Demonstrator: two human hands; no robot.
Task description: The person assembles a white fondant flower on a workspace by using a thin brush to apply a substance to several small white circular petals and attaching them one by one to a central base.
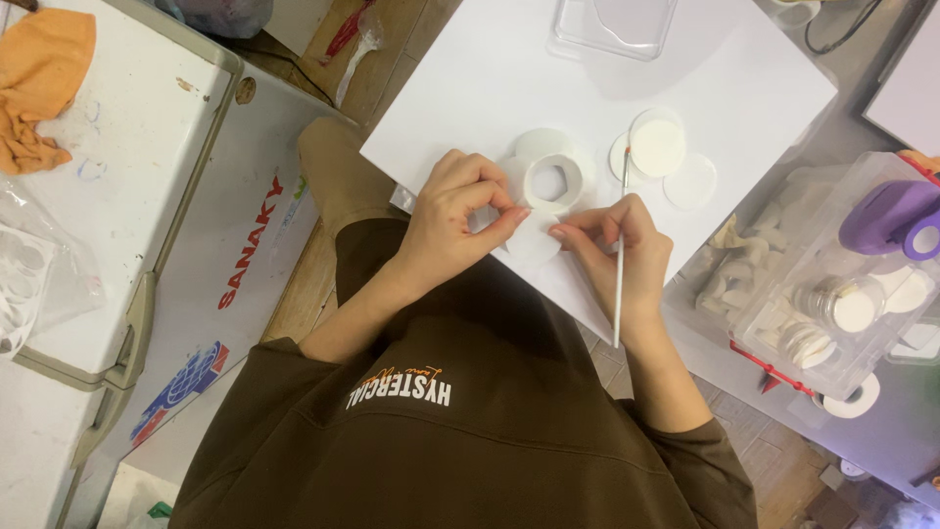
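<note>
Left hand (452, 217): thumb and forefinger pinched closed on the edge of a thin white paper disc (532, 240), just below a white ring-shaped roll with a hexagonal opening (554, 180).
Right hand (617, 247): fingers closed around a slender white-handled brush (619, 257), held nearly upright, fingertips touching the same disc.
Surface: large white square board (490, 69) on the lap.
Nearby: overlapping stack of white round paper discs (658, 149), right of the roll.
Periphery: clear plastic compartment box of discs (850, 304); purple craft punch (886, 216); orange cloth (39, 73).
</note>
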